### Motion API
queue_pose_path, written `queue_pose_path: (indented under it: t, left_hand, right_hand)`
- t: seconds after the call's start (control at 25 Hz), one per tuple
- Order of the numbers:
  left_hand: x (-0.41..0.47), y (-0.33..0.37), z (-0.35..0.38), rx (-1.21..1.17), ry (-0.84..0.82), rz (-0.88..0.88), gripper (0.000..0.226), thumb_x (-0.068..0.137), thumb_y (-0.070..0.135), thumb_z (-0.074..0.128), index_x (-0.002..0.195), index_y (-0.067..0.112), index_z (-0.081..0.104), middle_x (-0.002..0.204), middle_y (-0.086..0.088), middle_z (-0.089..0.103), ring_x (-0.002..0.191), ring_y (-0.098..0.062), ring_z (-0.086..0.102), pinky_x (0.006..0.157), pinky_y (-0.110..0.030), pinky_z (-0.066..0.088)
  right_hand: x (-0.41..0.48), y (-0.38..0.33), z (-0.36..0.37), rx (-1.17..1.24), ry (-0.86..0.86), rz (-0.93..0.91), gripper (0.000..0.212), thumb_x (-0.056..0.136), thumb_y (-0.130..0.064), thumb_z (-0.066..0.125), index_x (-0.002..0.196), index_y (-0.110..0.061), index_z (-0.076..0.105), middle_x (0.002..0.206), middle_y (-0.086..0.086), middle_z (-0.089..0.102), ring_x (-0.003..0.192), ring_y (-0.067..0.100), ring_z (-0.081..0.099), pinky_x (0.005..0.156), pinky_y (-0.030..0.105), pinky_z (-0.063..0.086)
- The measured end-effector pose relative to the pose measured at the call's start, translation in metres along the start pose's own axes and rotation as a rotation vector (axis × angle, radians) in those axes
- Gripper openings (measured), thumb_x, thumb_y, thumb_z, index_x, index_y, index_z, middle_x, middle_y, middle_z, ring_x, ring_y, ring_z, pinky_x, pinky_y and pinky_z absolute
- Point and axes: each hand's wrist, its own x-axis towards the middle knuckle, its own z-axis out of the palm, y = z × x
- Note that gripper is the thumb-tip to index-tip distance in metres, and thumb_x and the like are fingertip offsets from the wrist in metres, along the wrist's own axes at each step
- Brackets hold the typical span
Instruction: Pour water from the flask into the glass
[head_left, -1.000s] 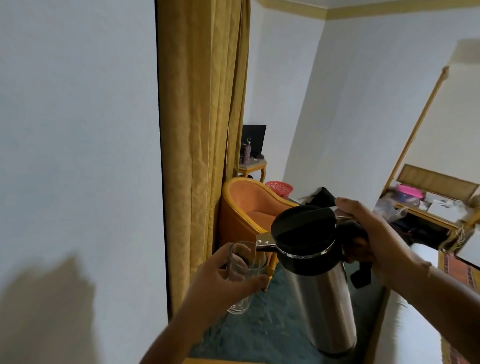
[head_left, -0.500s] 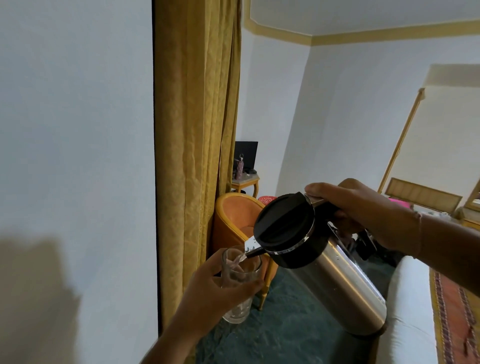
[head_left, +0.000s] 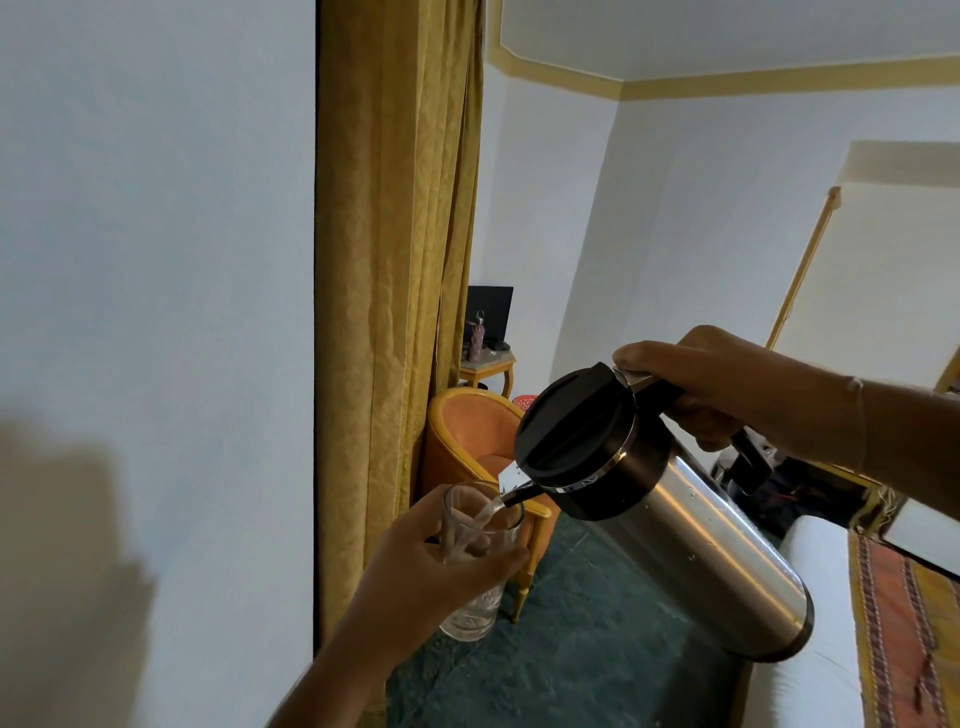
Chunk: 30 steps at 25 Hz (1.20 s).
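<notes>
Stainless steel catches the light along the flask (head_left: 717, 540), held in mid-air and tipped steeply down to the left, its black lid (head_left: 574, 423) facing the camera and its base raised toward the lower right. The right hand (head_left: 727, 389) has its grip clamped on the flask's dark handle, thumb resting at the top by the lid's rear edge. From the short metal spout (head_left: 511, 483) a thin stream of water (head_left: 485, 514) falls into the clear glass (head_left: 475, 561), which sits just beneath and slightly left of the spout, its rim almost touching it. The left hand (head_left: 431, 566) has its grip wrapped tight round the glass's upper half, fingers curled across the front and thumb near the rim; a little water lies at the bottom of the glass, which is held upright, off any surface. Behind the hands hangs a long mustard-yellow curtain (head_left: 395, 260) against a pale wall (head_left: 156, 260), with an orange armchair (head_left: 478, 431) on green carpet (head_left: 582, 644) directly beyond the glass. Farther back a small wooden side table (head_left: 488, 364) carries a bottle and a dark screen. A white mattress edge (head_left: 810, 623) and a patterned red cloth (head_left: 898, 623) fill the lower right corner
</notes>
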Motion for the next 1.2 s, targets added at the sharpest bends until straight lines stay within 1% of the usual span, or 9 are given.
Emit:
queue_pose_path:
  t: [0.08, 0.24, 0.4, 0.6, 0.8, 0.92, 1.0, 1.12, 1.2]
  left_hand:
    - [-0.001, -0.001, 0.0, 0.0, 0.0, -0.002, 0.067, 0.058, 0.085, 0.091, 0.106, 0.04, 0.078, 0.105, 0.001, 0.089, 0.099, -0.015, 0.086, 0.083, -0.02, 0.069]
    - [-0.004, -0.001, 0.001, 0.017, -0.007, -0.005, 0.064, 0.058, 0.087, 0.089, 0.106, 0.046, 0.076, 0.105, 0.008, 0.088, 0.099, -0.009, 0.085, 0.078, -0.012, 0.064]
    - [-0.004, -0.001, 0.0, 0.022, -0.004, 0.004, 0.061, 0.062, 0.085, 0.089, 0.107, 0.047, 0.076, 0.108, 0.013, 0.088, 0.103, -0.006, 0.084, 0.08, -0.01, 0.063]
    - [-0.003, -0.003, 0.0, 0.015, 0.004, 0.02, 0.062, 0.065, 0.084, 0.088, 0.109, 0.042, 0.077, 0.109, 0.011, 0.088, 0.105, -0.008, 0.083, 0.081, -0.01, 0.063]
    - [0.001, -0.001, 0.001, 0.004, -0.003, 0.013, 0.062, 0.062, 0.085, 0.089, 0.108, 0.045, 0.078, 0.105, 0.01, 0.088, 0.102, -0.008, 0.083, 0.08, -0.012, 0.065]
    - [0.002, 0.002, 0.002, 0.001, -0.007, 0.02, 0.057, 0.061, 0.085, 0.089, 0.106, 0.051, 0.077, 0.106, 0.014, 0.088, 0.101, -0.003, 0.083, 0.076, -0.009, 0.063]
    - [0.004, 0.004, 0.003, -0.003, -0.01, 0.031, 0.056, 0.062, 0.084, 0.09, 0.106, 0.053, 0.077, 0.107, 0.015, 0.087, 0.102, -0.003, 0.083, 0.078, -0.014, 0.066]
    - [0.006, 0.005, 0.004, -0.019, -0.015, 0.028, 0.057, 0.065, 0.078, 0.093, 0.109, 0.045, 0.079, 0.107, 0.01, 0.087, 0.103, -0.012, 0.084, 0.085, -0.034, 0.073]
    - [0.006, 0.005, 0.003, -0.008, -0.013, 0.044, 0.058, 0.066, 0.078, 0.092, 0.11, 0.041, 0.079, 0.106, 0.008, 0.088, 0.102, -0.011, 0.084, 0.084, -0.03, 0.072]
  right_hand:
    - [-0.001, 0.0, 0.0, -0.013, -0.005, 0.009, 0.068, 0.097, -0.048, 0.062, 0.04, -0.019, 0.039, 0.043, 0.0, 0.032, 0.034, 0.014, 0.028, 0.04, 0.021, 0.033]
    - [0.0, 0.0, -0.002, -0.019, -0.031, 0.011, 0.067, 0.095, -0.05, 0.061, 0.04, -0.019, 0.038, 0.044, 0.001, 0.031, 0.036, 0.016, 0.027, 0.041, 0.022, 0.033]
    - [0.003, 0.001, -0.006, -0.035, -0.061, 0.027, 0.061, 0.083, -0.057, 0.065, 0.043, -0.018, 0.04, 0.045, 0.002, 0.031, 0.037, 0.015, 0.026, 0.041, 0.022, 0.031]
    - [0.013, 0.001, -0.01, -0.07, -0.053, 0.047, 0.06, 0.061, -0.07, 0.07, 0.044, -0.018, 0.043, 0.044, 0.002, 0.033, 0.035, 0.016, 0.029, 0.04, 0.021, 0.033]
    - [0.025, 0.0, -0.016, -0.114, -0.051, 0.051, 0.061, 0.063, -0.073, 0.067, 0.041, -0.021, 0.045, 0.042, 0.001, 0.036, 0.033, 0.017, 0.032, 0.04, 0.022, 0.036]
    - [0.028, -0.001, -0.019, -0.11, -0.073, 0.041, 0.061, 0.065, -0.074, 0.068, 0.04, -0.022, 0.045, 0.041, -0.001, 0.036, 0.033, 0.015, 0.031, 0.039, 0.021, 0.036]
    - [0.029, -0.003, -0.021, -0.111, -0.088, 0.036, 0.063, 0.066, -0.075, 0.068, 0.04, -0.023, 0.045, 0.041, -0.002, 0.036, 0.032, 0.015, 0.031, 0.04, 0.021, 0.036]
    - [0.031, -0.006, -0.025, -0.123, -0.094, 0.041, 0.065, 0.065, -0.076, 0.067, 0.037, -0.022, 0.044, 0.038, -0.002, 0.036, 0.03, 0.015, 0.031, 0.04, 0.019, 0.036]
    - [0.031, -0.008, -0.027, -0.127, -0.094, 0.048, 0.064, 0.063, -0.076, 0.066, 0.036, -0.022, 0.044, 0.037, -0.002, 0.036, 0.029, 0.015, 0.031, 0.039, 0.019, 0.036]
